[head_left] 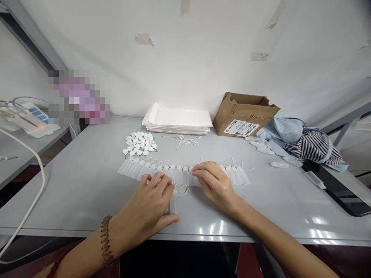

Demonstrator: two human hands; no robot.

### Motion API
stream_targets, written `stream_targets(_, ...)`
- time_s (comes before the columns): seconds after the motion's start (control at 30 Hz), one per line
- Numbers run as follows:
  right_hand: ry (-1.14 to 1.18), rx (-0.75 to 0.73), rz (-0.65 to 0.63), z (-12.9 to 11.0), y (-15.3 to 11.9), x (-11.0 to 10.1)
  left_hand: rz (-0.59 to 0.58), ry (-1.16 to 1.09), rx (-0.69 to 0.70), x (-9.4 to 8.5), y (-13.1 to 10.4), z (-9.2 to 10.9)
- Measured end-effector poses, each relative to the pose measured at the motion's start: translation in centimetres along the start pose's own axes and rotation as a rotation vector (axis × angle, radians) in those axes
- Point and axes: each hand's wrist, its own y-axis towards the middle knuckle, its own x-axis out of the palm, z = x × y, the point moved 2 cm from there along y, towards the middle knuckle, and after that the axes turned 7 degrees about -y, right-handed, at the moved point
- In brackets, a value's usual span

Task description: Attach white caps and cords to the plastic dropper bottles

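A row of translucent plastic tubes (139,169) with thin white strings at their tops lies across the grey table. My left hand (147,204) is closed lengthwise around a clear tube (174,204) in front of the row, fingers at its upper end and thumb at its lower end. A thin white string (184,192) lies beside that tube. My right hand (216,185) hovers over the row with thumb and fingertips pinched together near the tube tops; what they pinch is too small to make out. Behind the row sits a heap of small white caps (139,143).
Loose white strings (187,141) lie before a stack of white padded sheets (179,119). An open cardboard box (246,114) stands back right. Several loose tubes (279,165), bundled cloth (315,144) and a black phone-like slab (344,195) occupy the right. A white cable (40,170) hangs left.
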Motion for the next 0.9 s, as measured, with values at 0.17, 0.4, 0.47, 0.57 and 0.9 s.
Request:
stream_targets(0.17, 0.009, 0.006, 0.001, 0.2, 0.0, -0.1, -0.012, -0.016, -0.001, 0.0, 0.0, -0.2)
stream_targets(0.4, -0.040, 0.002, 0.054, 1.2, 0.3, -0.9, 0.051, -0.016, -0.018, -0.6, -0.5, -0.5)
stream_targets(0.47, -0.090, 0.023, 0.102, 2.6, 0.5, -1.5, 0.086, -0.044, -0.014, -1.3, -0.5, -1.2)
stream_targets(0.57, -0.185, 0.157, 0.146, 6.1, 0.6, -2.8, 0.129, -0.108, -0.063, -2.8, 0.8, -3.3)
stream_targets(0.9, -0.387, 0.713, -0.207, 17.9, -2.5, -8.2, 0.128, -0.144, -0.320, -1.1, 13.9, -10.4)
